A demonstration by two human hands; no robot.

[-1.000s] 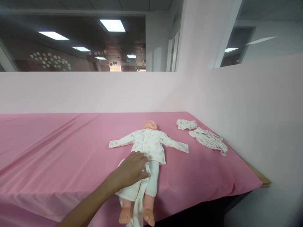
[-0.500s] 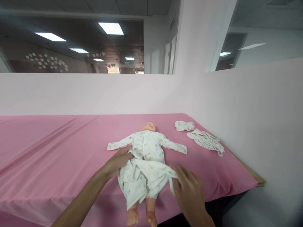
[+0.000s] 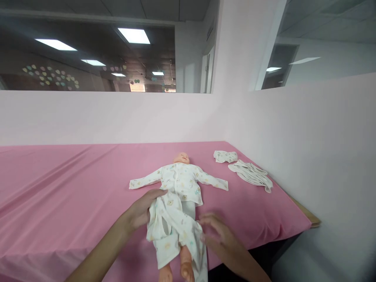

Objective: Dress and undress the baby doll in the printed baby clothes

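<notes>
Left hand [image 3: 148, 205] beside doll [image 3: 181, 158] at hip level, pinching garment [image 3: 173, 215] draped across doll's legs. Right hand [image 3: 219, 233] by doll's knees, angled inward, thumb and fingers parted; contact unclear.

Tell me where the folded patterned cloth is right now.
In the head view, the folded patterned cloth lies toward the back right of the pink sheet, right of the doll's head, just behind and left of the crumpled white cloth.
</notes>
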